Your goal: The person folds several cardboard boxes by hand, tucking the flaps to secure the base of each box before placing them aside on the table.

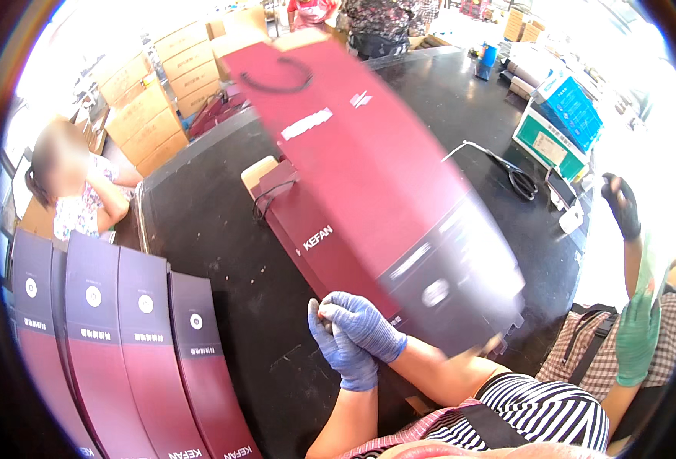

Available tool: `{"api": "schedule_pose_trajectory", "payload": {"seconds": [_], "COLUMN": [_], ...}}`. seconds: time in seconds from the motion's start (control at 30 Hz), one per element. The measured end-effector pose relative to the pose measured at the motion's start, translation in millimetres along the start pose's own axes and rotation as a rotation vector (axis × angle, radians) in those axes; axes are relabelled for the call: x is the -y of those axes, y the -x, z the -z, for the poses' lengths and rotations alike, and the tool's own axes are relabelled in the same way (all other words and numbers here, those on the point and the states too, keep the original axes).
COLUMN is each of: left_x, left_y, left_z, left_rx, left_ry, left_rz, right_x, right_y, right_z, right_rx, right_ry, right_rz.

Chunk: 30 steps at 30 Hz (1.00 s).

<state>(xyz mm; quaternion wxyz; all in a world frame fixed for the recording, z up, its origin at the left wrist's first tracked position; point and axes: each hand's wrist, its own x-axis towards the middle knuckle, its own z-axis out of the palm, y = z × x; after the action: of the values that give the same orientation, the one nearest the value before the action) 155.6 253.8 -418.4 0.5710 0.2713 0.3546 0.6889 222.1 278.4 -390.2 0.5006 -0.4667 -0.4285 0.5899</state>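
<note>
My left hand (347,359) and my right hand (368,325), both in blue-grey knit gloves, are together over the table's near part. Their fingers are curled and pressed against each other; whatever is between them is hidden. Just beyond my hands lies a dark red carton (288,237) with a black cord handle (265,200). A larger red and grey carton (376,145), blurred by motion, slants over it from far left to near right. Its black handle (276,80) is at the far end. I cannot tell what supports it.
Several red and grey cartons (143,306) stand at the near left. On the black table (223,199), scissors (521,182) lie right, near a green box (548,145). A co-worker's green-gloved arm (638,336) and a black-gloved hand (622,206) are at right. Another person (81,191) is left.
</note>
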Motion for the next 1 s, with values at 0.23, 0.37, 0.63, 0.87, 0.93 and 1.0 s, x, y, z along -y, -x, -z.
{"api": "schedule_pose_trajectory", "payload": {"seconds": [0.23,0.37,0.63,0.87,0.93,1.0], "left_x": [2.7,-30.2,-49.4,-28.8,-34.4,-39.4], "left_y": [-1.5,-14.4,-16.2,-22.1,-30.9,-19.4], "left_z": [0.0,-20.1,-33.6,-5.3,-6.6,-33.2], "left_rx": [-0.050,0.049,-0.014,-0.022,-0.093,-0.151], "left_ry": [0.052,0.059,0.284,0.345,0.452,0.356], "left_rz": [-0.025,0.128,0.185,0.241,0.222,0.014], "right_x": [28.8,33.3,32.3,38.1,23.0,22.9], "right_y": [48.1,59.8,41.5,15.7,8.5,27.2], "right_z": [9.9,14.9,1.9,-17.1,-22.9,-33.9], "right_rx": [0.042,0.000,-0.049,-0.161,-0.142,-0.045], "right_ry": [0.013,0.009,-0.036,0.057,0.218,0.468], "right_rz": [-0.019,-0.009,0.007,0.120,0.230,0.196]}}
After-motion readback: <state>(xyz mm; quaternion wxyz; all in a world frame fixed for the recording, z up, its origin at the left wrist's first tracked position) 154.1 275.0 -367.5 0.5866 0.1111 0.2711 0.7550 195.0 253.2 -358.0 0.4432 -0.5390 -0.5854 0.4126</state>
